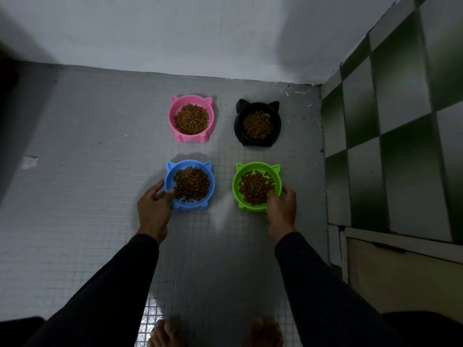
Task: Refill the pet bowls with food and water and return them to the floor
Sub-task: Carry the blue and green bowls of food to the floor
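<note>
Both arms stretched down to floor bowls.
Left hand (154, 205) grips blue bowl (189, 185); right hand (281, 209) grips green bowl (257, 187), thumbs inside rims.

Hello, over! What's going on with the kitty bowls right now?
Left hand gripping blue bowl, right hand gripping green bowl. Four bowls on floor, all holding kibble. No water visible. Nothing in the way.

Four cat-eared bowls are sitting mid-frame, all holding brown kibble: pink bowl (191, 118) upper left, black bowl (257, 123) upper right, blue bowl (189, 185) lower left, green bowl (257, 187) lower right.
</note>
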Tool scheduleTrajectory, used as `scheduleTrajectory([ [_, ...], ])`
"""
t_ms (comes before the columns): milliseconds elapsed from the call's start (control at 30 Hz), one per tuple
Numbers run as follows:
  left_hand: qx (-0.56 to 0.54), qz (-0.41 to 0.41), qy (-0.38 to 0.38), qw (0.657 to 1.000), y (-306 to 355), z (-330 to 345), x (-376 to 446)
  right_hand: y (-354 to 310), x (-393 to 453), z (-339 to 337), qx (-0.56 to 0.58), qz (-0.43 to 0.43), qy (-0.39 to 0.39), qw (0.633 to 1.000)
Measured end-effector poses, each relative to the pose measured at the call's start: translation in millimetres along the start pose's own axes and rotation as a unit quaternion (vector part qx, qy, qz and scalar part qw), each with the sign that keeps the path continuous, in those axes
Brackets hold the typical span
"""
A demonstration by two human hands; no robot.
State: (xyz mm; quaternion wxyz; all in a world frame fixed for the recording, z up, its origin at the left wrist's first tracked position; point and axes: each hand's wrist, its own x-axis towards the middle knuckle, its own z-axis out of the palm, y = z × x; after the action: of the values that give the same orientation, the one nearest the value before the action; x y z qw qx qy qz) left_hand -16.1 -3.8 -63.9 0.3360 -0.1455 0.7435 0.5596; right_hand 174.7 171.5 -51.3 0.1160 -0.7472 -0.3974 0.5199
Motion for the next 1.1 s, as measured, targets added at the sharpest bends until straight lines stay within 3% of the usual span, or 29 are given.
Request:
scheduleTrajectory([
  [200,0.098,0.039,0.031,0.994,-4.4,0.1,8.0,-5.2,8.2,-3.4,-0.152,-0.110,0.044,0.981],
  [367,0.208,0.112,0.068,0.969,8.0,5.5,-4.1,-7.9,16.0,-7.2,-0.210,-0.128,0.051,0.968],
  [800,0.303,0.192,0.089,0.929,13.1,8.2,-12.7,-9.6,24.8,-14.4,-0.237,-0.122,0.034,0.963],
  [1100,0.317,0.192,0.093,0.924,16.1,9.6,-13.5,-7.7,29.0,-14.9,-0.230,-0.122,0.043,0.965],
])
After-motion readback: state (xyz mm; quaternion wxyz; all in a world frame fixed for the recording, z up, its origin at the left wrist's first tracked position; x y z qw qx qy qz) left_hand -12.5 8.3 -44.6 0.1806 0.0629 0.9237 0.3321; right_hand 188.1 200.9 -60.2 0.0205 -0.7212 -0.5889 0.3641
